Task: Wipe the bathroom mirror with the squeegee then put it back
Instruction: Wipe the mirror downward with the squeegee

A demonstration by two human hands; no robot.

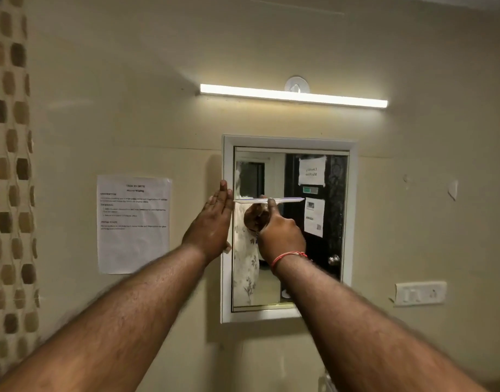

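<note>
Head view: the right hand (280, 236) has its grip clenched round the squeegee (268, 200). The blade lies level across the left half of the bathroom mirror (328, 236), apparently against the glass in its upper part. The blade sits just above that hand with its long axis horizontal, so a straight downward pull looks like the coming stroke. The left hand (212, 222) rests flat, fingers straight, on the left side of the frame (226, 292) and holds nothing.
</note>
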